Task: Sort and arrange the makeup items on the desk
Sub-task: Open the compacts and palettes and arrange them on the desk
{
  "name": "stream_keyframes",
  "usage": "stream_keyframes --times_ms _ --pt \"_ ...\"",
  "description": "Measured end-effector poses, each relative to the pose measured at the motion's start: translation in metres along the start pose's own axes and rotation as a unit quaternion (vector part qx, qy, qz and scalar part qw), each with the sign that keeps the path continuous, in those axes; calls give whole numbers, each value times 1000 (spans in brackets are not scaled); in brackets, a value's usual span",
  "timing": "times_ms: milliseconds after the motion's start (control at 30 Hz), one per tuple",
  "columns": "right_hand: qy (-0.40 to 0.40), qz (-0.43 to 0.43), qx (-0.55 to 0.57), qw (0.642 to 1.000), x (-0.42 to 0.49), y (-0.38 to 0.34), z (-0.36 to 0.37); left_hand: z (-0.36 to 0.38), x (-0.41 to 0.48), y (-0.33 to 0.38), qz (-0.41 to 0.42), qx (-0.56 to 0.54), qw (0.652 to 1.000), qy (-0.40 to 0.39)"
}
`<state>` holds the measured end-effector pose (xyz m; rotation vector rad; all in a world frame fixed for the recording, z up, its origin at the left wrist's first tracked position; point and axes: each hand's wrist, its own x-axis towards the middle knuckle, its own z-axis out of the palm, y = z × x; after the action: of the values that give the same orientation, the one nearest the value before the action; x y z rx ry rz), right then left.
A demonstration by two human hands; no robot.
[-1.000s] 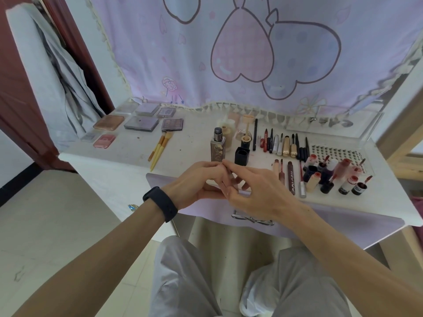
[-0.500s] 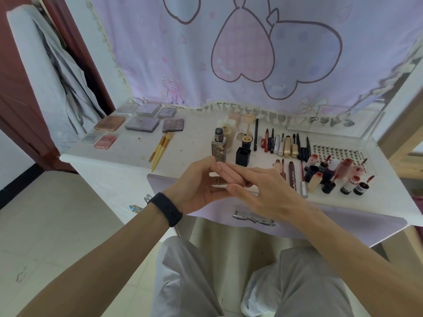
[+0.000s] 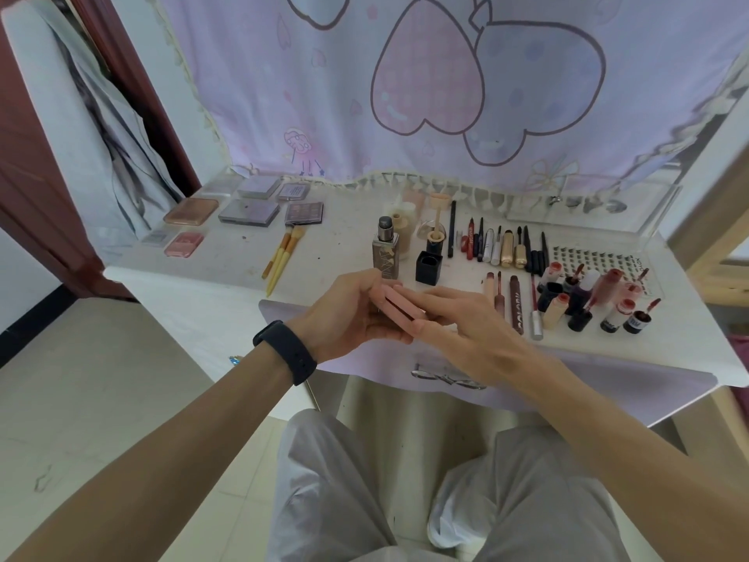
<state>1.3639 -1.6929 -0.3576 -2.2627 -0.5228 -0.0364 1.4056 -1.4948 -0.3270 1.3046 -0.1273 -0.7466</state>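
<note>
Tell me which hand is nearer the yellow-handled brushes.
Left. The left hand, holding a pink case, is just right of the yellow-handled brushes; the right hand, pinching that case, lies farther right.

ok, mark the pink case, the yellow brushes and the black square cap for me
pink case (image 3: 399, 303): head view, middle of its exposed pink edge.
yellow brushes (image 3: 280, 255): head view, on the handles.
black square cap (image 3: 427, 273): head view, front face.

Curtain: lilac, with pink and purple hearts outlined dark.
Desk: white.
Pink tube: plain pale pink.
Brushes: yellow handles.
Square cap: black.
Compacts: one peach, one pink.
Wristband: black.
Trousers: light grey.
Door frame: dark red-brown.
</note>
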Motion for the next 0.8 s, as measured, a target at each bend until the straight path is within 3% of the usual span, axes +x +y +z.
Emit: stream_keyframes --times_ms 133,300,433,533,700,800 --pt "15 -36 -62 997 1 -2 -3 -3 -1 4 -20 -15 1000 -9" --pt "95 -34 -44 994 7 -3 -1 -3 -1 6 3 -68 997 -30" --pt "167 -20 -26 985 7 -3 6 7 4 -9 55 -114 991 42" --pt "177 -10 -4 984 5 -5 16 10 5 -16 45 -128 987 90" --pt "171 -2 10 985 1 -6 24 6 -1 -15 28 -118 986 114" --pt "208 -27 -16 978 1 -8 31 6 -3 -15 28 -114 985 123"
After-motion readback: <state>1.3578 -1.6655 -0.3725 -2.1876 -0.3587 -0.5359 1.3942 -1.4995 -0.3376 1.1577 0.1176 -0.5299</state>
